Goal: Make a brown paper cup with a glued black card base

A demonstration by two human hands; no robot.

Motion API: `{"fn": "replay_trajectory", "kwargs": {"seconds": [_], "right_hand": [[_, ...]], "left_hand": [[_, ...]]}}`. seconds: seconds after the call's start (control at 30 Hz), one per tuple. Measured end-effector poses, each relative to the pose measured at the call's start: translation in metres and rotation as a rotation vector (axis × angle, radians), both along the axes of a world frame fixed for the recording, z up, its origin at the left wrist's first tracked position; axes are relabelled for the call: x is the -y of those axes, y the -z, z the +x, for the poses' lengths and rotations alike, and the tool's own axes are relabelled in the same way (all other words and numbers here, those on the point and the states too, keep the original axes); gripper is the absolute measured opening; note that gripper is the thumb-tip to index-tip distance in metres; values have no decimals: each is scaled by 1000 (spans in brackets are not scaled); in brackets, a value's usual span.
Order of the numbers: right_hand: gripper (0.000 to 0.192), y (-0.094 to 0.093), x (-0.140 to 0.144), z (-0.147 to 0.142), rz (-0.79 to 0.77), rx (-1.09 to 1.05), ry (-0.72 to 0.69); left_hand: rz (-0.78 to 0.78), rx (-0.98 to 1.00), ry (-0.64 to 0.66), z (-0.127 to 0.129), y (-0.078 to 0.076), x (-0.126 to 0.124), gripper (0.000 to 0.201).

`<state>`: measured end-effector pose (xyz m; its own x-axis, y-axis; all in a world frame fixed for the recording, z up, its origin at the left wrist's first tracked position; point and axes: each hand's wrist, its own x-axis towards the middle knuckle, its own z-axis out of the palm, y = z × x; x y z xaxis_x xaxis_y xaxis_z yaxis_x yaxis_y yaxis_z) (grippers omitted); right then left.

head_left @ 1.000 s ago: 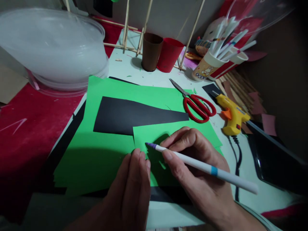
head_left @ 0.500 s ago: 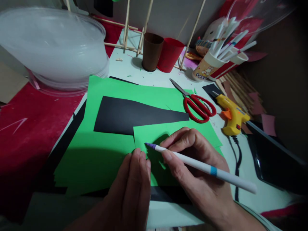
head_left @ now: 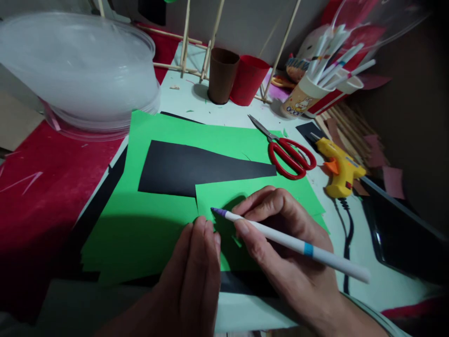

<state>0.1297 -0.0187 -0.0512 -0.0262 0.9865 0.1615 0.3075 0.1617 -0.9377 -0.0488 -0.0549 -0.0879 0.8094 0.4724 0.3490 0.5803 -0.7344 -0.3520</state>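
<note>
My right hand [head_left: 291,252] is closed around a white felt-tip marker [head_left: 280,238] with a purple tip and a blue band. The marker's tip is at the left part of a smaller green paper piece [head_left: 259,189]. My left hand [head_left: 196,271] lies with its fingers stretched out and close together on the lower left edge of that piece. Under it spreads a larger green sheet [head_left: 140,234]. A black tapered paper piece [head_left: 196,164] lies just beyond, partly covered by the smaller green piece. Red-handled scissors [head_left: 291,157] rest at the sheet's right end.
A yellow glue gun [head_left: 338,166] with a black cord and a dark glossy device [head_left: 396,238] lie at the right. Behind stand a brown cup [head_left: 222,77], a red cup [head_left: 249,82], a marker-filled cup [head_left: 301,98] and a stick frame [head_left: 185,37]. Clear plastic containers [head_left: 87,75] stand at left.
Both hands stay almost where they were. The marker's rear end has shifted very slightly to the left, and the whole view has moved a little.
</note>
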Motion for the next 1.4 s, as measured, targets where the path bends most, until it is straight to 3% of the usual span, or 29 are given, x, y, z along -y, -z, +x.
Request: {"fn": "replay_trajectory", "kwargs": {"seconds": [0.97, 1.3, 1.4], "right_hand": [[13, 3, 2, 2, 12, -23, -35], [13, 5, 1, 3, 10, -25, -31], [14, 5, 1, 3, 6, -24, -30]], "left_hand": [[65, 6, 1, 3, -1, -3, 40], [18, -9, 34, 0, -5, -8, 38], [43, 73, 30, -1, -3, -11, 35]]}}
